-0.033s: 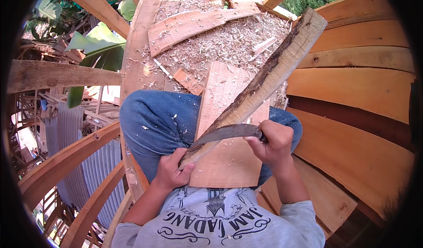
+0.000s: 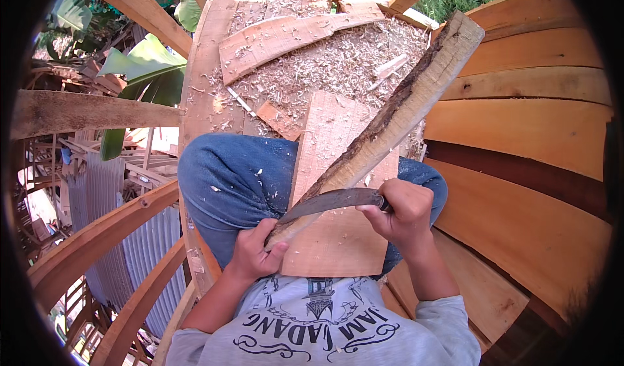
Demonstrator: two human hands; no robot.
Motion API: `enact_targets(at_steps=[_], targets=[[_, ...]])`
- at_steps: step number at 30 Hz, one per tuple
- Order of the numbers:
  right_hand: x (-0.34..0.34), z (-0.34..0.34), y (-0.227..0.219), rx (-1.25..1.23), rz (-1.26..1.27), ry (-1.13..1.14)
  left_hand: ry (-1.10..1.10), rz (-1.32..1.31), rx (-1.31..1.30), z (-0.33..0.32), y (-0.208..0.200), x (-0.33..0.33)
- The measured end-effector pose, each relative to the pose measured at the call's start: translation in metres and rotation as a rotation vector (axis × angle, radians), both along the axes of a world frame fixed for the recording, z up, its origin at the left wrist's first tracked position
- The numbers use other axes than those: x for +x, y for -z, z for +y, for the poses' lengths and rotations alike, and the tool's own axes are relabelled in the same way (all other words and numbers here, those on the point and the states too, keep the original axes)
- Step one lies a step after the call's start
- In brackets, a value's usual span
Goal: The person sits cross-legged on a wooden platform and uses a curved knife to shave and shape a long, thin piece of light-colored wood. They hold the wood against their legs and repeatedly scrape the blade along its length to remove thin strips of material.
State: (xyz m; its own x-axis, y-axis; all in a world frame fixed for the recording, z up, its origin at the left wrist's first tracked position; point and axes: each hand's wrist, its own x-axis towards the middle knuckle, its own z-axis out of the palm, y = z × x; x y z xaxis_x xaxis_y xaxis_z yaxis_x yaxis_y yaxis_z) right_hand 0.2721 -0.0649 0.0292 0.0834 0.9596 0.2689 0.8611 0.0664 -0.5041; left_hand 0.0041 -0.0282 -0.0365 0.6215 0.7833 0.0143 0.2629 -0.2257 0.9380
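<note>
Head view, looking straight down at your lap: your left hand (image 2: 255, 254) is wrapped around the near end of a long wooden stick (image 2: 396, 122), fingers curled tight on it, thumb up along the wood. The stick runs diagonally from that hand up toward the top right, with dark bark along its left edge and pale cut wood on the other face. Your right hand (image 2: 402, 211) is clamped in a fist on the handle of a curved dark knife (image 2: 331, 202), and the blade lies across the stick just above your left hand, edge touching the wood.

Under the stick there's a flat plank (image 2: 338, 236) resting on your blue-jeaned knees (image 2: 234, 177), with bits of shaving stuck on the denim. Past your knees the wooden deck (image 2: 201, 99) is buried in wood shavings (image 2: 338, 60), and another curved board (image 2: 286, 38) lies in them farther out. On your right, wide orange-brown planks (image 2: 520, 132) curve away, stacked edge to edge. On your left, wooden beams (image 2: 84, 112) and green leaves (image 2: 143, 73) sit beyond the deck.
</note>
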Motion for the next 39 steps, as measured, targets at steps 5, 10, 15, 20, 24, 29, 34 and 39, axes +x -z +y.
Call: enact_targets(at_steps=[5,10,15,20,24,29,34,39], targets=[[0.023,0.002,0.005,-0.046,0.098,0.291,-0.007,0.021,-0.052,-0.001,-0.003,0.003],[0.029,0.01,0.002,-0.04,0.06,0.27,-0.008,0.032,-0.05,0.0,-0.004,0.003],[0.01,0.004,0.001,-0.033,0.063,0.074,0.017,-0.016,0.048,0.0,0.005,0.001],[0.026,0.008,0.007,-0.074,0.306,0.326,-0.001,0.056,-0.022,-0.001,-0.004,0.006],[0.001,0.004,0.007,-0.054,0.161,0.054,0.006,0.034,-0.01,-0.001,0.0,0.0],[0.011,0.007,0.016,-0.031,0.253,0.177,-0.004,0.049,0.017,-0.001,0.0,0.005],[0.012,0.008,0.017,-0.073,0.213,0.109,-0.032,0.106,-0.088,0.004,-0.011,0.014],[0.014,0.021,0.02,0.068,0.055,-0.121,0.003,0.089,-0.048,0.003,-0.005,0.003]])
